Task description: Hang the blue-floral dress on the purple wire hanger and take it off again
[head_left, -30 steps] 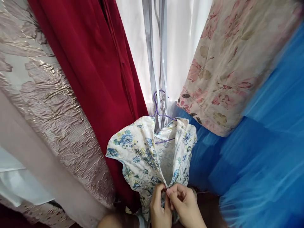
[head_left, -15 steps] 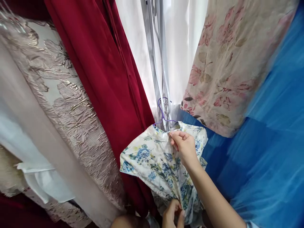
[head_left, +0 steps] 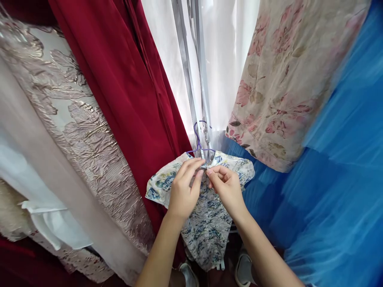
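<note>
A white dress [head_left: 206,227] with blue and yellow flowers and short sleeves hangs from a thin purple hanger [head_left: 198,137]. My left hand [head_left: 184,191] is at the neckline, thumb and fingers closing on its edge from the left. From the right, my right hand [head_left: 227,187] pinches the neckline edge between thumb and forefinger. The fingertips of both hands almost meet at the middle of the neck. What exactly lies between them is too small to make out.
Grey metal rack bars [head_left: 191,75] rise behind the hanger before a white curtain [head_left: 230,63]. Dark red cloth [head_left: 131,99] and a shiny embossed garment [head_left: 89,135] hang left. A pink-flowered garment [head_left: 269,99] and blue tulle [head_left: 338,159] hang right. Shoes [head_left: 245,269] show below.
My left hand has come up from the lower part of the dress to the neckline beside my right hand. The dress front, bunched before, now hangs straighter.
</note>
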The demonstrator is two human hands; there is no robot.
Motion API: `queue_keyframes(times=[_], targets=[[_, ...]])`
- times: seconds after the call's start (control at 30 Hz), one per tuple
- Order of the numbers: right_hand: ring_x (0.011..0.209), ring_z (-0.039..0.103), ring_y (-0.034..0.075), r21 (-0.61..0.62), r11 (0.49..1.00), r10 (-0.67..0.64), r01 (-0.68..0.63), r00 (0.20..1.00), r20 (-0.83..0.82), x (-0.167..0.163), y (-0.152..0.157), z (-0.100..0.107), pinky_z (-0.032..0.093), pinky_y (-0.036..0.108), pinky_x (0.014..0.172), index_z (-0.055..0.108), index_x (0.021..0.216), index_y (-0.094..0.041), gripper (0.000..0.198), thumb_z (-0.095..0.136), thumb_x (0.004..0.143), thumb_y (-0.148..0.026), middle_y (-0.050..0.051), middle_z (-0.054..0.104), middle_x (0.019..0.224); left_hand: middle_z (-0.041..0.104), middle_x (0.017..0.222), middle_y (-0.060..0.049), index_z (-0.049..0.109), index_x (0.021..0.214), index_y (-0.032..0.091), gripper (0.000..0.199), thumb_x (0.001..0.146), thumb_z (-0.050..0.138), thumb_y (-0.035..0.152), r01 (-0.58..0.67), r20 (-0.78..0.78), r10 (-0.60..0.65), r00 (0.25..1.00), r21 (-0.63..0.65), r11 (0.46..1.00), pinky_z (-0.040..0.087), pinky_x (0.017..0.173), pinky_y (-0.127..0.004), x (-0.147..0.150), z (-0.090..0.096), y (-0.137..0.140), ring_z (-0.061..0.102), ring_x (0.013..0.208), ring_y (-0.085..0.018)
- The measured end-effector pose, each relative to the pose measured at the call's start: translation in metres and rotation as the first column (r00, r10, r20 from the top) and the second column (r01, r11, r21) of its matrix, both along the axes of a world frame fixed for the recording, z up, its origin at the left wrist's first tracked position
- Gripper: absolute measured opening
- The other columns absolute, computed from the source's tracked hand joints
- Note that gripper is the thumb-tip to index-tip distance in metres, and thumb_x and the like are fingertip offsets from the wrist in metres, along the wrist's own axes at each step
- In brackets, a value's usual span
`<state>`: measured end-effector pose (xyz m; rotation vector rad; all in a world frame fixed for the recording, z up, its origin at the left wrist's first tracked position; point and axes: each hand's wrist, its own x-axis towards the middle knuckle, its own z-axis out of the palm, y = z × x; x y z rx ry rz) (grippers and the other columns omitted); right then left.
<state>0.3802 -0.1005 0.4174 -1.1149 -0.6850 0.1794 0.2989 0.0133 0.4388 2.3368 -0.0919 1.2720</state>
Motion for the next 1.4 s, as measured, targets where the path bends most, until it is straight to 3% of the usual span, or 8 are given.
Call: queue_keyframes(times=[0.33, 0.5, 0.73, 1.0, 1.07, 1.17, 1.27, 1.4], targets=[[0.048, 0.037, 0.009, -0.126, 0.991, -0.031, 0.032, 0.999, 0.010, 0.014, 0.030, -0.064, 0.027, 0.022, 0.049, 0.054, 0.072, -0.019, 0.027, 0.062, 0.088, -0.040, -0.008, 0.043, 0.054, 0.067, 0.089, -0.002, 0.065, 0.093, 0.017, 0.010, 0.097, 0.058, 0.022, -0.167, 0.141, 0.166, 0.976, -0.005, 0.986, 0.052, 0.073, -0.023, 0.012, 0.019, 0.016, 0.065, 0.080, -0.013], [0.049, 0.031, 0.009, -0.224, 0.975, -0.015, 0.009, 1.000, -0.026, -0.011, 0.008, -0.116, 0.025, 0.023, 0.050, 0.051, 0.070, -0.020, 0.028, 0.060, 0.090, -0.037, -0.009, 0.036, 0.053, 0.068, 0.092, -0.002, 0.067, 0.098, 0.019, 0.013, 0.094, 0.059, 0.029, -0.391, 0.141, 0.409, 0.902, -0.142, 0.910, 0.050, 0.080, -0.025, -0.007, 0.032, 0.084, 0.065, 0.084, -0.015], [0.054, 0.037, 0.011, -0.360, 0.922, 0.158, -0.141, 0.987, 0.019, -0.039, -0.009, -0.147, 0.028, 0.024, 0.054, 0.052, 0.072, -0.019, 0.027, 0.056, 0.093, -0.035, -0.007, 0.040, 0.058, 0.059, 0.081, 0.000, 0.061, 0.085, 0.018, 0.018, 0.082, 0.061, 0.036, -0.250, 0.072, 0.457, 0.886, -0.757, 0.603, 0.046, 0.075, -0.024, -0.034, -0.049, 0.153, 0.055, 0.078, -0.015], [0.059, 0.049, 0.015, -0.460, 0.873, 0.137, -0.161, 0.987, -0.084, -0.046, -0.014, -0.184, 0.038, 0.026, 0.060, 0.052, 0.071, -0.020, 0.022, 0.054, 0.089, -0.032, -0.004, 0.050, 0.060, 0.062, 0.073, -0.001, 0.062, 0.087, 0.017, 0.044, 0.068, 0.077, 0.054, -0.056, -0.033, 0.085, 0.996, -0.956, 0.289, 0.047, 0.057, -0.026, -0.044, -0.143, 0.066, 0.058, 0.062, -0.016], [0.077, 0.062, 0.021, -0.534, 0.836, 0.139, -0.127, 0.990, -0.019, -0.047, -0.024, -0.181, 0.046, 0.031, 0.075, 0.062, 0.087, -0.019, 0.011, 0.064, 0.081, -0.028, 0.002, 0.064, 0.078, 0.057, 0.070, 0.002, 0.063, 0.089, 0.019, 0.035, 0.080, 0.072, 0.051, -0.018, -0.054, -0.093, 0.994, -0.938, 0.345, 0.041, 0.054, -0.022, -0.048, -0.138, 0.034, 0.053, 0.059, -0.013], [0.113, 0.060, 0.031, -0.543, 0.823, 0.216, -0.164, 0.976, 0.033, -0.050, -0.039, -0.158, 0.045, 0.040, 0.100, 0.060, 0.122, -0.023, 0.065, 0.083, 0.062, -0.026, 0.008, 0.066, 0.119, 0.060, 0.075, 0.000, 0.065, 0.089, 0.021, 0.022, 0.095, 0.059, 0.041, 0.058, -0.192, -0.316, 0.929, -0.768, 0.638, 0.043, 0.060, -0.024, -0.050, -0.112, -0.011, 0.055, 0.066, -0.014], [0.117, 0.060, 0.035, -0.410, 0.801, 0.434, -0.437, 0.895, -0.104, -0.058, -0.048, -0.134, 0.048, 0.043, 0.100, 0.062, 0.127, -0.022, 0.066, 0.084, 0.066, -0.035, 0.009, 0.067, 0.122, 0.067, 0.084, -0.003, 0.069, 0.088, 0.024, 0.019, 0.098, 0.054, 0.031, 0.111, -0.330, -0.296, 0.897, -0.478, 0.871, 0.046, 0.078, -0.030, -0.047, -0.083, -0.042, 0.061, 0.083, -0.019], [0.111, 0.063, 0.035, -0.391, 0.815, 0.286, -0.429, 0.883, -0.372, -0.064, -0.066, -0.123, 0.046, 0.047, 0.102, 0.071, 0.110, -0.018, 0.041, 0.075, 0.077, -0.043, 0.010, 0.073, 0.109, 0.065, 0.094, -0.005, 0.069, 0.106, 0.026, 0.022, 0.096, 0.057, 0.042, 0.089, -0.391, -0.326, 0.861, -0.515, 0.853, 0.047, 0.085, -0.033, -0.046, -0.078, -0.047, 0.060, 0.092, -0.021]])
